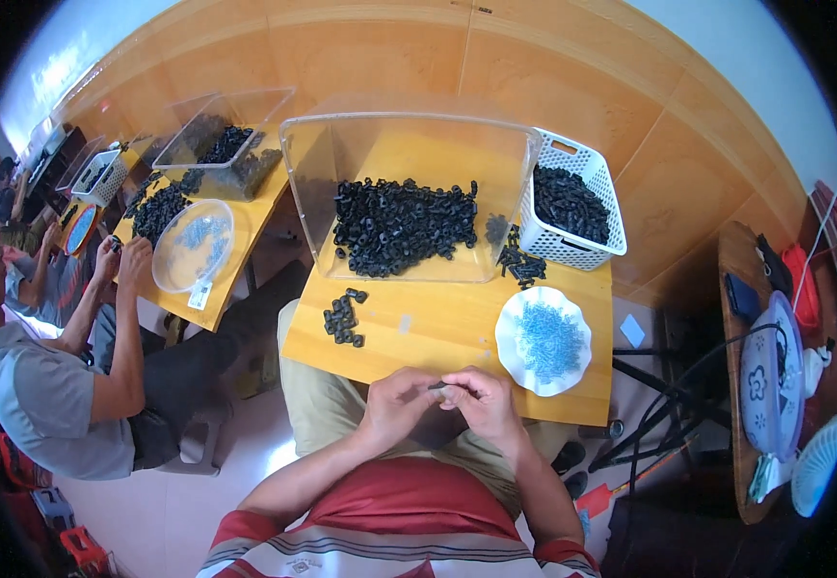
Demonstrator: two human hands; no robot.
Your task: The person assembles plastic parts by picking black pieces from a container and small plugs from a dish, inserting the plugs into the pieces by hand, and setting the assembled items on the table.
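Just past the table's near edge, above my lap, my left hand (394,405) and my right hand (489,407) meet fingertip to fingertip. Both pinch a small black plastic part (437,386), mostly covered by the fingers. Ahead to the left lies a little group of black parts (343,320). A scalloped white plate (506,339) with a heap of thin light-blue pins (548,337) sits to the right. Beyond, a large clear bin (409,118) has a pile of small black parts (404,229) in it.
A white basket (572,253) of longer black parts stands at the table's back right, with several loose black pieces (522,266) beside it. At left, another person (62,395) works at a similar table. A side stand (741,414) with a basin is at right.
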